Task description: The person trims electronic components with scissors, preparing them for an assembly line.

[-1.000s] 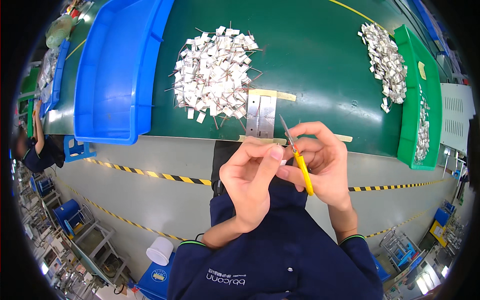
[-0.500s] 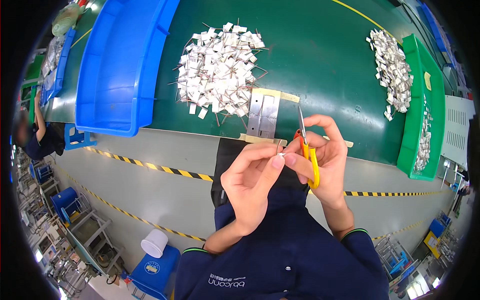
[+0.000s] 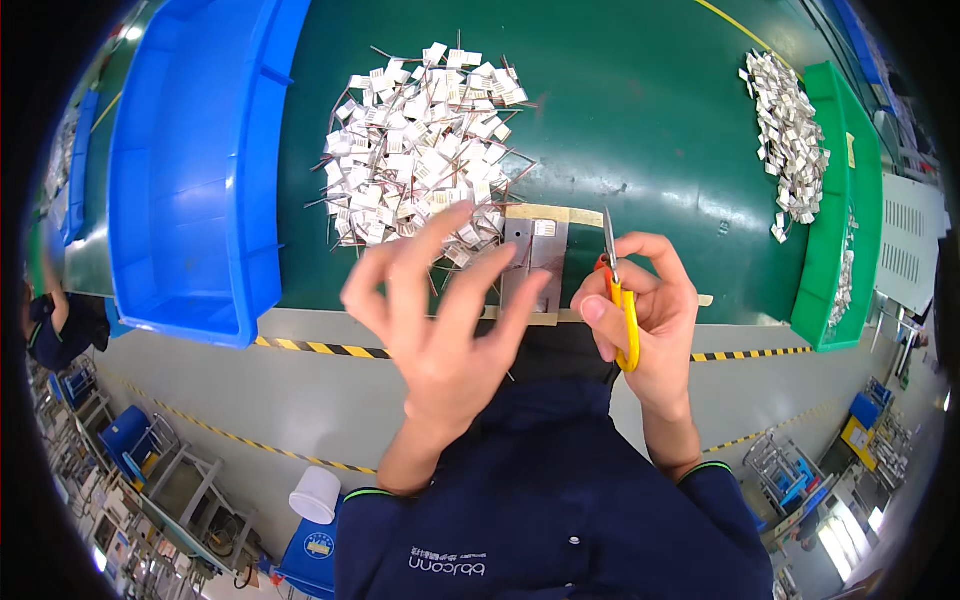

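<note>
Fingers splayed and palm down, a person's left hand (image 3: 440,340) hovers at the near edge of a heap of white connectors with dark leads (image 3: 420,150), its grip loose and nothing visible in it. The right hand (image 3: 655,315), wrist bent upward at the table's edge, is curled around yellow-handled scissors (image 3: 629,325), the blades pointing away from the body. Between the hands, a metal plate (image 3: 553,270) lies on the green tabletop (image 3: 650,120) beside beige tape (image 3: 570,215), with one white connector (image 3: 545,228) at its far end. A blue bin (image 3: 175,180) stands left of the heap; at far right, a second connector pile (image 3: 785,140) lies beside a green bin (image 3: 860,200). Below, striped black-and-yellow tape (image 3: 330,349) crosses the grey floor (image 3: 300,400) near a white bucket (image 3: 315,495) on a blue stool (image 3: 310,550), while a co-worker (image 3: 68,325) appears at far left.
</note>
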